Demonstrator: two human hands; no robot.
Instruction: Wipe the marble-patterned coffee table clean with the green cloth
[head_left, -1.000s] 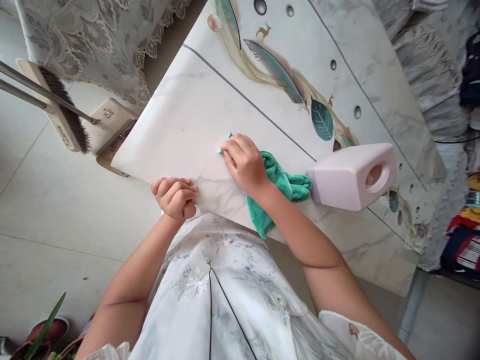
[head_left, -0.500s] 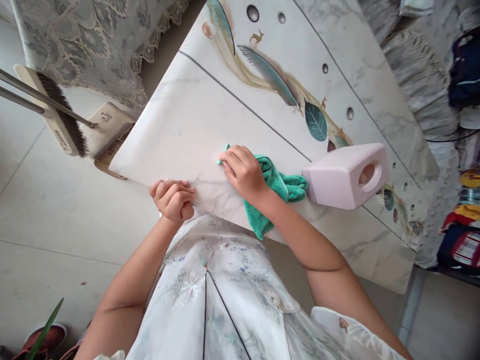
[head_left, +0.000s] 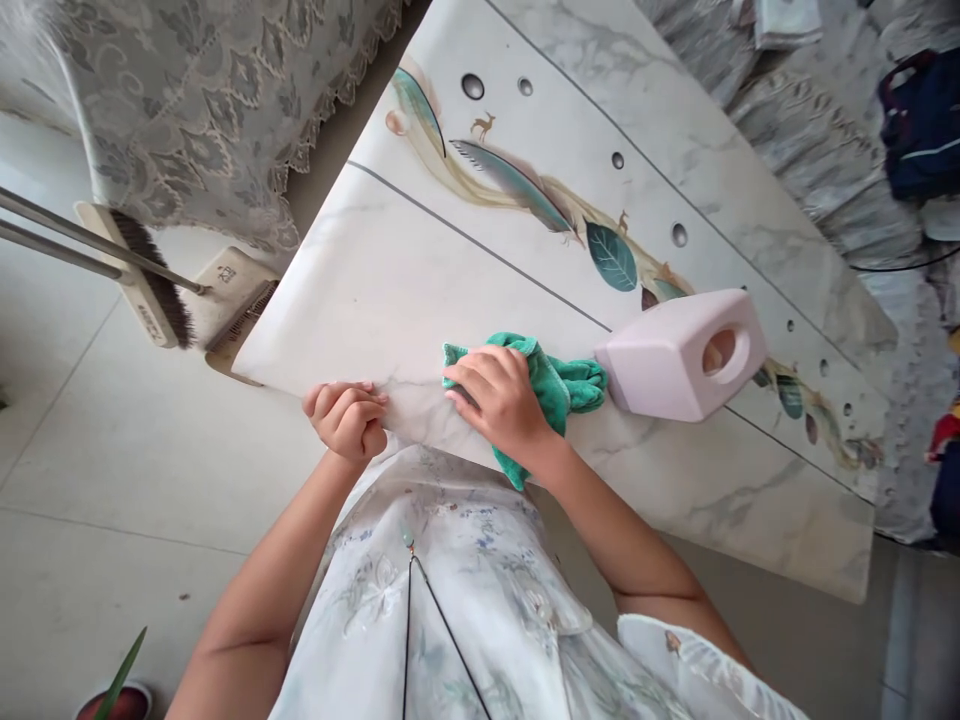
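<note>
A marbled table (head_left: 360,270) with printed feathers and leaves stretches out in front of me. My right hand (head_left: 501,400) is closed over a green cloth (head_left: 551,385) and presses it on the tabletop near the front edge. One end of the cloth hangs over that edge; a bunched part reaches toward a pale pink bottle (head_left: 660,360). The bottle stands on the table with its hollow handle facing up. At the near left, my left hand (head_left: 346,420) has its fingers curled over the table's edge, fingertips on top and thumb folded in.
Left of the table, a broom (head_left: 154,280) and a dustpan (head_left: 232,300) stand on the tiled floor. A lace cover (head_left: 202,110) hangs at the upper left. Folded clothes (head_left: 926,130) lie at the far right. A plant pot (head_left: 120,702) is at the bottom left.
My right hand has slid down toward the front edge, and more of the cloth now shows above and around its fingers. My left hand stays at the edge. The view has shifted slightly.
</note>
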